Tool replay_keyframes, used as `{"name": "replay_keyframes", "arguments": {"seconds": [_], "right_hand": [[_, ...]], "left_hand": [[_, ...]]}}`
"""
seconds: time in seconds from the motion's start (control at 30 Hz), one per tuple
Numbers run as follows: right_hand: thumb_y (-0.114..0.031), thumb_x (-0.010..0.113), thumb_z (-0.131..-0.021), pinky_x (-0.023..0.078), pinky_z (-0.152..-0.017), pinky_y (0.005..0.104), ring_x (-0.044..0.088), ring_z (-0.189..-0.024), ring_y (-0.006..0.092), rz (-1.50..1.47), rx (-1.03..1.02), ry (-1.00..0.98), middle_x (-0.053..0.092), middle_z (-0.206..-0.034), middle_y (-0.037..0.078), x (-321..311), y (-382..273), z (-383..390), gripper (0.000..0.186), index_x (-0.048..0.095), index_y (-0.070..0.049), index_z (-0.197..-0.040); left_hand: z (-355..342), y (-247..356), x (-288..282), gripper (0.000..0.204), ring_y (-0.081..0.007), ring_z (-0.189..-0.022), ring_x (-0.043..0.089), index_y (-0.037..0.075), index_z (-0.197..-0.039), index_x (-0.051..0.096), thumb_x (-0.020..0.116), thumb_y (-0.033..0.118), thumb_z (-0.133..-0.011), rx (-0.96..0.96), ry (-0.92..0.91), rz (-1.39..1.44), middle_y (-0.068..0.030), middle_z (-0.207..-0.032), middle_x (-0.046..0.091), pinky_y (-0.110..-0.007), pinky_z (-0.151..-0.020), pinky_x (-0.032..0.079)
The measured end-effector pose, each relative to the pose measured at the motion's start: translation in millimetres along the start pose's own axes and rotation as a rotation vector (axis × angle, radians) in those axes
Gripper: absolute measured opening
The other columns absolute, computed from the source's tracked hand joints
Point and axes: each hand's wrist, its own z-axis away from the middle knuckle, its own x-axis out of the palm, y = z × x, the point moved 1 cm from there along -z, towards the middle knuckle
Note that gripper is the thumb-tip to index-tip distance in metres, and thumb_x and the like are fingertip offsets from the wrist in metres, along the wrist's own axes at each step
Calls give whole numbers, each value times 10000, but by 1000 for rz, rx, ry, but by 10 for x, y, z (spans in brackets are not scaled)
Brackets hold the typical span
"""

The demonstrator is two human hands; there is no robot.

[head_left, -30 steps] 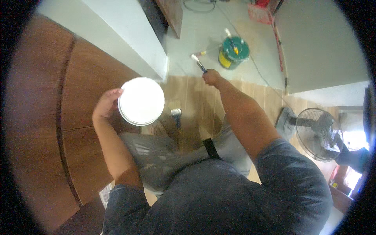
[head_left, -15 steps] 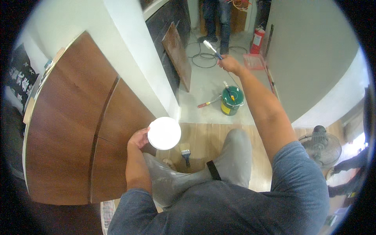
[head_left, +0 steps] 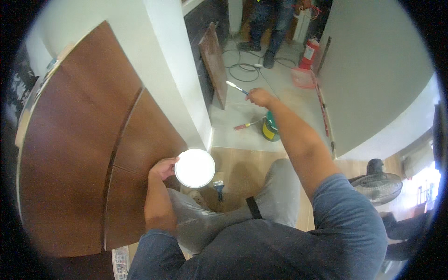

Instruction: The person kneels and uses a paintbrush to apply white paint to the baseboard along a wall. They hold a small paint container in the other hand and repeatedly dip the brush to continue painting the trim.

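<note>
My left hand (head_left: 164, 168) grips the edge of a round white tub (head_left: 195, 168), seen from above; a bright white surface fills its rim. Out in front, my right hand (head_left: 260, 97) is closed round the handle of a paintbrush (head_left: 238, 87) with a white tip. The brush points to the left, near a leaning brown board (head_left: 213, 65), apparently without touching it. On the floor by my legs is a wider flat paintbrush (head_left: 219, 189). Beyond, a green bucket (head_left: 269, 129) is partly hidden by my right forearm, and a red-handled tool (head_left: 242, 126) lies beside it.
Brown wooden panels (head_left: 74, 140) and a white column (head_left: 177, 70) rise at my left. A grey wall (head_left: 378, 84) stands at right, with a fan (head_left: 377, 183) near it. Farther off are a cable (head_left: 242, 71), a fire extinguisher (head_left: 309, 53) and another person's legs (head_left: 266, 32).
My right hand and the paintbrush have swung left and closer to me, toward the leaning board. My forearm now covers part of the green bucket. My left hand still holds the tub.
</note>
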Motion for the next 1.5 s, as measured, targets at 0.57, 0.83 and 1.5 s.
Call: {"name": "replay_keyframes", "arguments": {"seconds": [0.57, 0.83, 1.5], "right_hand": [[-249, 564, -913, 422, -478, 309, 508, -540, 143, -836, 600, -174, 554, -709, 26, 2694, 624, 629, 210, 673, -71, -940], [-175, 539, -888, 539, -684, 401, 660, -777, 272, -144, 334, -355, 681, -894, 129, 2883, 1033, 535, 227, 704, -42, -968], [-218, 702, -779, 561, -792, 450, 694, -877, 337, -156, 63, 201, 703, -899, 179, 2957, 1442, -128, 221, 750, -47, -910]], "left_hand": [[-50, 408, 335, 349, -117, -727, 537, 3, -1043, 717, 641, 334, -968, 84, -130, -713, -9, -816, 665, -303, -694, 465], [-162, 412, -86, 392, -153, -898, 638, 43, -1136, 705, 701, 375, -928, -46, -42, -352, -23, -985, 713, -320, -823, 514], [412, 644, 599, 273, -168, -1010, 649, 23, -1115, 661, 554, 256, -1023, 586, 69, 215, -54, -1079, 707, -354, -939, 496]]}}
